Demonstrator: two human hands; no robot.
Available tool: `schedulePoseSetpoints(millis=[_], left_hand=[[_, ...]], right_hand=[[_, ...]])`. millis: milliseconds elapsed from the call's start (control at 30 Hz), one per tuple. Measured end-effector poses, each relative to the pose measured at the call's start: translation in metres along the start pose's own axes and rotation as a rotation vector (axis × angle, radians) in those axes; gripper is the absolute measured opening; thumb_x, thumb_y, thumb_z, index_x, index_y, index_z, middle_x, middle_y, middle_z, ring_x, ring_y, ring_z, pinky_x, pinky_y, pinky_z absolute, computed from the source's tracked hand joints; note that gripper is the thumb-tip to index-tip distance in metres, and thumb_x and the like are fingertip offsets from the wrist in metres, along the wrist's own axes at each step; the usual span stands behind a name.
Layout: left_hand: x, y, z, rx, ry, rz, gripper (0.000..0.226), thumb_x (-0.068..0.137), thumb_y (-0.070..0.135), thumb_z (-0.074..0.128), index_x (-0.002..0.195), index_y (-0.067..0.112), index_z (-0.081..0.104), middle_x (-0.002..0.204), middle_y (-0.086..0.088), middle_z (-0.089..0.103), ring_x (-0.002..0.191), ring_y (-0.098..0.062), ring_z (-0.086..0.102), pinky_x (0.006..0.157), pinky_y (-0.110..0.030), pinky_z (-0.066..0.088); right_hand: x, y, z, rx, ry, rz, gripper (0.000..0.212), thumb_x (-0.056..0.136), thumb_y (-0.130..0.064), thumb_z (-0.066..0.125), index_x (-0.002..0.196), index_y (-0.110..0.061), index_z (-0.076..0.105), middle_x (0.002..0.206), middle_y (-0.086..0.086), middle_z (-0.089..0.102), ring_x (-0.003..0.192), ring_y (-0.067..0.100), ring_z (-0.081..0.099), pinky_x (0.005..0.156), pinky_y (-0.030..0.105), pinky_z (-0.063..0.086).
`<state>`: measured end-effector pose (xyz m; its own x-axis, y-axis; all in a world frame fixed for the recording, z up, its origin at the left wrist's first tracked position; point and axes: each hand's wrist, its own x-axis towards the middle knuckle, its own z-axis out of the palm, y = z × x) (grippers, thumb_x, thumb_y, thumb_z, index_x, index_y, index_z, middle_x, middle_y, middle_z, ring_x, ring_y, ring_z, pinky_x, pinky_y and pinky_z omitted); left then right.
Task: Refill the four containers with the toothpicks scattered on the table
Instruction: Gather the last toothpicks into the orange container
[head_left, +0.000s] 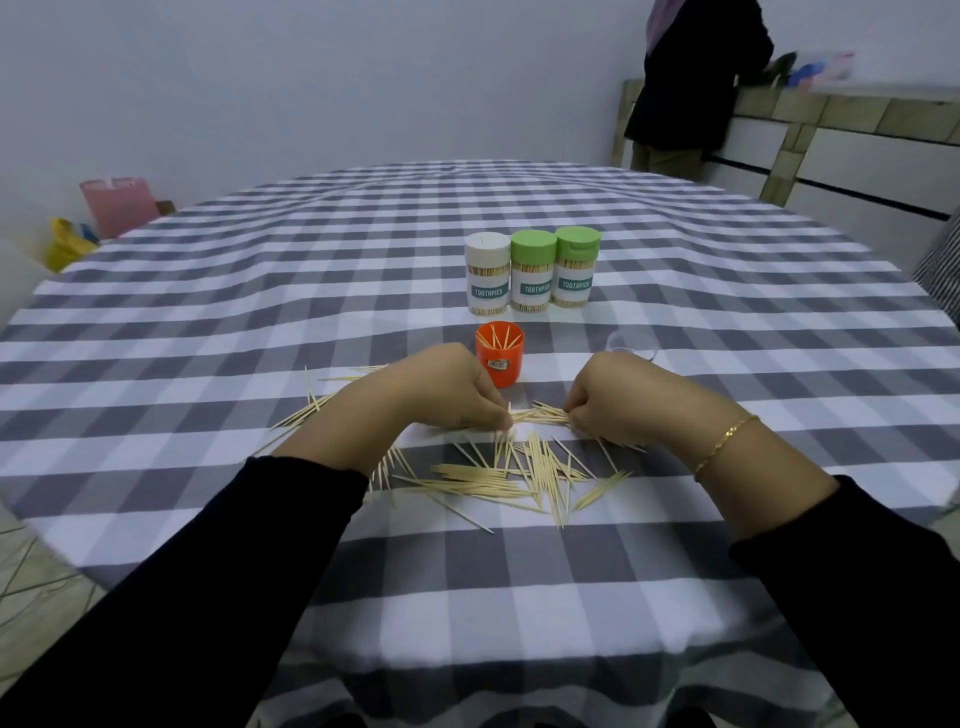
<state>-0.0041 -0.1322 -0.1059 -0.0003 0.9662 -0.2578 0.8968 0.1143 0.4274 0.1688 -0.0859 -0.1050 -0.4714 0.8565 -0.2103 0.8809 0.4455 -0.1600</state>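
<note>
Nearest us are our two dark sleeves, and past them the gray-and-white checked cloth of the bench (467, 582). Just short of our fingers lies the main scatter of toothpicks (519, 478), crossed over one another, with a thinner spray off to the outer side of the left hand (441, 389).

Both hands are curled down over the cloth. The left hand's fingers (501, 415) are pressed together at the tips and pinch one end of a small bundle of toothpicks (540, 414); the right hand (618, 405) pinches the other end, so the bundle runs between the two sets of fingertips.

Just beyond the fingers, between the hands, stands the open orange container (500, 356) with a few picks leaning inside. Farther beyond it, three lidded containers (532, 273) stand in a touching row, seemingly full. A clear lid (631, 345), we think, lies beyond the right fingers.

We judge three containers done and the orange one barely begun.

The risks from here:
- The bundle is loose and unaligned, so picks could slip out as we lift.
- The orange container sits close to our knuckles and looks light, so a careless lift could tip it.
- Picks entering crosswise may catch on its rim and fall back.
</note>
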Motion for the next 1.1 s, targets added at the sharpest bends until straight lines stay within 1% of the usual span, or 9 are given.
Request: schedulePoseSetpoints(millis=[100, 200, 300, 400, 633, 700, 800, 933, 1100], left_hand=[[-0.005, 0.004, 0.000, 0.021, -0.009, -0.005, 0.041, 0.086, 0.052, 0.061, 0.105, 0.019, 0.075, 0.097, 0.001, 0.071, 0.089, -0.012, 0.059, 0.082, -0.029, 0.048], [-0.011, 0.010, 0.000, 0.114, -0.099, 0.034, 0.062, 0.078, 0.059, 0.066, 0.129, 0.024, 0.060, 0.118, 0.009, 0.060, 0.108, -0.012, 0.054, 0.096, -0.030, 0.044], [-0.013, 0.016, 0.001, 0.139, -0.189, 0.062, 0.092, 0.068, 0.056, 0.078, 0.146, 0.028, 0.037, 0.137, 0.007, 0.046, 0.125, -0.016, 0.044, 0.105, -0.032, 0.038], [-0.014, 0.022, 0.003, 0.250, -0.224, 0.088, 0.104, 0.064, 0.055, 0.082, 0.149, 0.038, 0.026, 0.147, 0.006, 0.030, 0.136, -0.020, 0.029, 0.113, -0.040, 0.029], [-0.020, 0.027, 0.005, 0.165, -0.248, 0.220, 0.054, 0.081, 0.031, 0.076, 0.118, 0.055, 0.047, 0.125, 0.008, 0.031, 0.117, -0.013, 0.029, 0.105, -0.034, 0.032], [-0.018, 0.027, 0.007, 0.191, -0.254, 0.242, 0.046, 0.083, 0.031, 0.074, 0.114, 0.057, 0.053, 0.120, 0.008, 0.033, 0.115, -0.014, 0.032, 0.103, -0.034, 0.035], [-0.014, 0.025, 0.010, 0.180, -0.226, 0.254, 0.039, 0.083, 0.031, 0.074, 0.113, 0.053, 0.062, 0.115, 0.010, 0.036, 0.112, -0.013, 0.035, 0.103, -0.035, 0.037], [-0.010, 0.020, 0.011, 0.150, -0.139, 0.288, 0.029, 0.082, 0.032, 0.074, 0.108, 0.042, 0.070, 0.106, 0.016, 0.043, 0.110, -0.011, 0.038, 0.099, -0.035, 0.040], [-0.010, 0.022, 0.012, 0.348, -0.009, 0.329, 0.024, 0.088, 0.036, 0.067, 0.111, 0.034, 0.072, 0.113, 0.012, 0.057, 0.111, -0.010, 0.038, 0.091, -0.032, 0.037]], right_hand=[[-0.006, 0.002, -0.004, 0.032, -0.026, -0.008, 0.023, 0.090, -0.027, 0.056, 0.095, -0.010, 0.071, 0.088, 0.008, 0.067, 0.083, 0.021, 0.062, 0.070, 0.032, 0.051], [-0.012, 0.001, -0.007, 0.030, -0.099, -0.022, 0.028, 0.089, -0.037, 0.059, 0.095, -0.012, 0.071, 0.085, 0.005, 0.066, 0.073, 0.016, 0.057, 0.059, 0.025, 0.045], [-0.015, 0.001, -0.009, 0.016, -0.128, -0.029, 0.029, 0.089, -0.036, 0.058, 0.103, -0.015, 0.070, 0.089, 0.004, 0.067, 0.074, 0.015, 0.058, 0.066, 0.029, 0.050], [-0.018, 0.003, -0.010, 0.041, -0.149, -0.025, 0.027, 0.089, -0.032, 0.056, 0.105, -0.017, 0.070, 0.090, 0.005, 0.068, 0.074, 0.016, 0.059, 0.072, 0.031, 0.053], [-0.020, 0.005, -0.012, 0.050, -0.165, -0.046, 0.038, 0.088, -0.044, 0.054, 0.109, -0.017, 0.069, 0.101, 0.004, 0.068, 0.088, 0.017, 0.062, 0.082, 0.034, 0.054], [-0.019, 0.006, -0.012, 0.063, -0.164, -0.044, 0.033, 0.088, -0.037, 0.055, 0.110, -0.017, 0.070, 0.097, 0.003, 0.068, 0.085, 0.017, 0.062, 0.080, 0.034, 0.055], [-0.018, 0.006, -0.012, 0.053, -0.173, -0.045, 0.031, 0.088, -0.032, 0.053, 0.112, -0.018, 0.068, 0.097, 0.002, 0.067, 0.086, 0.017, 0.061, 0.080, 0.032, 0.055], [-0.016, 0.006, -0.010, 0.048, -0.192, -0.056, 0.036, 0.087, -0.040, 0.059, 0.114, -0.017, 0.067, 0.099, 0.002, 0.066, 0.088, 0.016, 0.060, 0.077, 0.029, 0.051], [-0.014, 0.002, 0.000, -0.043, -0.100, -0.039, 0.030, 0.089, -0.038, 0.059, 0.108, -0.017, 0.069, 0.095, 0.002, 0.069, 0.084, 0.017, 0.063, 0.068, 0.028, 0.049]])
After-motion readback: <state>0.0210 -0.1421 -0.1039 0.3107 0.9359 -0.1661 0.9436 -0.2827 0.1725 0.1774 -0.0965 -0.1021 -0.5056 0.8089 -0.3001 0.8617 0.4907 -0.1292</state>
